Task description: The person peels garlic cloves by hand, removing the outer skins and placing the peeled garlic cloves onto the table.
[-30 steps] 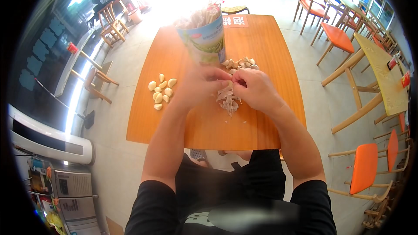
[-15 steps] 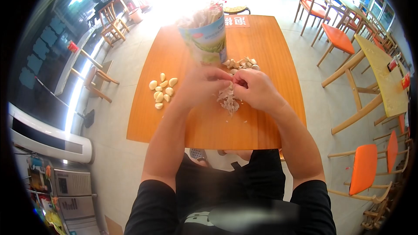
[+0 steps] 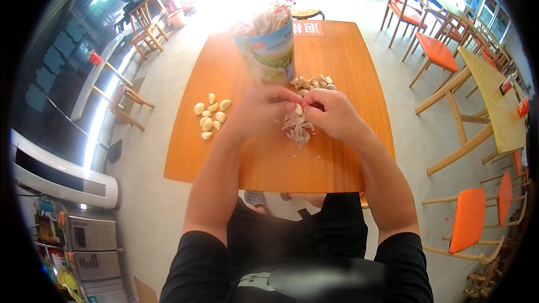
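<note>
Over the middle of the table, my left hand (image 3: pixel 259 111) and my right hand (image 3: pixel 333 113) meet, thumbs and fingertips pinched on one garlic clove (image 3: pixel 298 110). Its pale surface shows just below the fingertips. Under it lies a loose heap of papery garlic skins (image 3: pixel 298 133). Just beyond my right hand is a pile of unpeeled garlic cloves (image 3: pixel 314 82), partly hidden by the fingers. To the left of my left hand, several smooth, cream-coloured peeled cloves (image 3: pixel 206 124) lie in a group on the wood.
A blue and green printed tub (image 3: pixel 269 56) filled with wrapped sticks stands behind my hands on the orange-brown wooden table (image 3: pixel 275 171). A red sign (image 3: pixel 309 28) lies at the far edge. Chairs with orange seats (image 3: pixel 435 50) and a yellowish table (image 3: pixel 494 95) stand to the right.
My fingertips have shifted slightly, and more of the pale clove now shows between them. The hands stay close together over the skins; the cloves on the table look the same.
</note>
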The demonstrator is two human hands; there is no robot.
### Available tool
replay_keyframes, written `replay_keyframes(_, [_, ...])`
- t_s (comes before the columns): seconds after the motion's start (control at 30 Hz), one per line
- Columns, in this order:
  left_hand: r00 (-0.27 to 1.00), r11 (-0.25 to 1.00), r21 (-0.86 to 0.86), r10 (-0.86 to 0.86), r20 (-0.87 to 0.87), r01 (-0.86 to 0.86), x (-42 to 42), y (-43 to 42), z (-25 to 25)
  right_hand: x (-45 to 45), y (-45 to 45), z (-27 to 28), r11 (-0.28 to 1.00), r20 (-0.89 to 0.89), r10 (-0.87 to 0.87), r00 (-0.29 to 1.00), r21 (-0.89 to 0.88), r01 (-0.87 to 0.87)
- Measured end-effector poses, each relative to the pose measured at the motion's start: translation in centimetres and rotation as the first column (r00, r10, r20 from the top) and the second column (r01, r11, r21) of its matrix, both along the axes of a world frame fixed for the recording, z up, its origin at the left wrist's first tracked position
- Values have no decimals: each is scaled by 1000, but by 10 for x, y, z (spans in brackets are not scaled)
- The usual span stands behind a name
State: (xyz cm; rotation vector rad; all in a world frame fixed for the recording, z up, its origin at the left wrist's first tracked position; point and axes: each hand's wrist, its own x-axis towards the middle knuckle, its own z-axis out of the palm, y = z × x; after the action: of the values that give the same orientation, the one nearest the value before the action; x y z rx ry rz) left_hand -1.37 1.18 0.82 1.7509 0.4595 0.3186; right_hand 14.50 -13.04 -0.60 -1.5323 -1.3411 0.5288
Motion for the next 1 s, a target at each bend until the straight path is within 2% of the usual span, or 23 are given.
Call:
replay_keyframes(0.13, [1000, 1000, 24, 18, -22, -18, 0, -2, 3, -2, 0, -3, 1000, -24, 31, 999, 1, -31])
replay_keyframes(0.2, [999, 999, 51, 14, -33, -13, 0, -1, 2, -2, 1, -5, 999, 166, -24, 986, 41, 18])
replay_keyframes(0.27, [1000, 993, 113, -11, -16, 13, 1, 1, -3, -1, 0, -2, 1000, 168, -14, 986, 10, 13])
replay_keyframes(0.33, [1000, 995, 92, -25, 3, 24, 1, 2, -6, 0, -1, 0, 1000, 171, -6, 985, -20, 9])
replay_keyframes(0.4, [999, 997, 71, -37, 23, 36, 1, 2, -6, 0, -2, 0, 999, 78, 13, 997, -45, -10])
replay_keyframes(0.63, [1000, 997, 79, -7, -4, 7, 0, 0, -3, -3, -1, -1, 1000, 92, 5, 996, -12, -4])
replay_keyframes(0.7, [1000, 997, 83, 3, -25, -1, 1, -2, -1, -3, 0, -4, 1000, 210, -23, 977, -6, 24])
replay_keyframes(0.73, [1000, 994, 105, -2, -31, 5, 0, -2, 0, -3, 0, -4, 1000, 210, -23, 977, -7, 25])
replay_keyframes(1.0, [1000, 998, 63, 21, -3, -20, -1, -1, -3, -3, -1, -1, 1000, 102, -5, 995, -1, 5])
